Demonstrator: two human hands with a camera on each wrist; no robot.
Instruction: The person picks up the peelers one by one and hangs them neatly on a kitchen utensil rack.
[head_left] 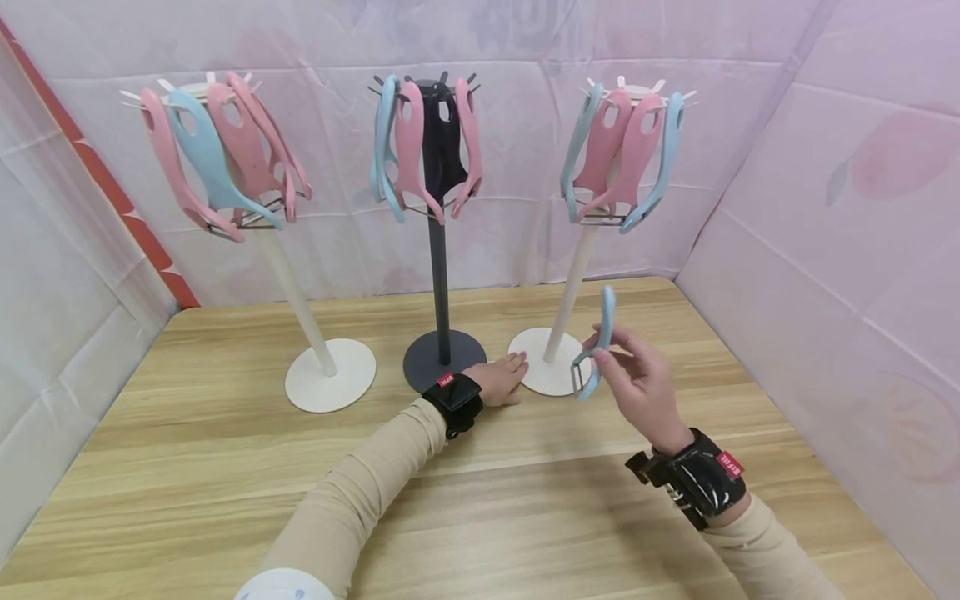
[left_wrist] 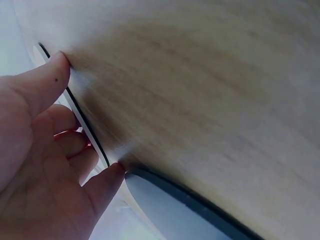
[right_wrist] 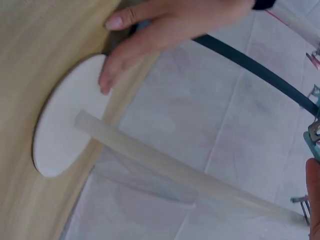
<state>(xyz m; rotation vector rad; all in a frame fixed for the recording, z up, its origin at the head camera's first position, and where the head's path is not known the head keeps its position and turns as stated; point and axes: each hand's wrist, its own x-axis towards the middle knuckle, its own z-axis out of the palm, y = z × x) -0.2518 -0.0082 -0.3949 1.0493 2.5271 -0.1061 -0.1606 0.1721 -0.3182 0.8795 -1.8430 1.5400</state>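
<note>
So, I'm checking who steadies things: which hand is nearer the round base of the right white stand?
Left. The left hand rests flat against the white base; the right hand pinches a blue peeler above the table, beside it.

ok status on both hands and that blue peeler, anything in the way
Right hand pinches blue peeler, lifted off the table. Left hand flat on right white stand's base, fingers straight. Stand's pole just left of peeler; nothing else close.

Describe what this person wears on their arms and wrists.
Both arms wear beige long sleeves, left sleeve and right sleeve. Each wrist carries a glossy black strapped-on unit with a small red tag: the left wrist unit and the right wrist unit, which shows a metal buckle. Hands are bare; nails look pale pink.
</note>
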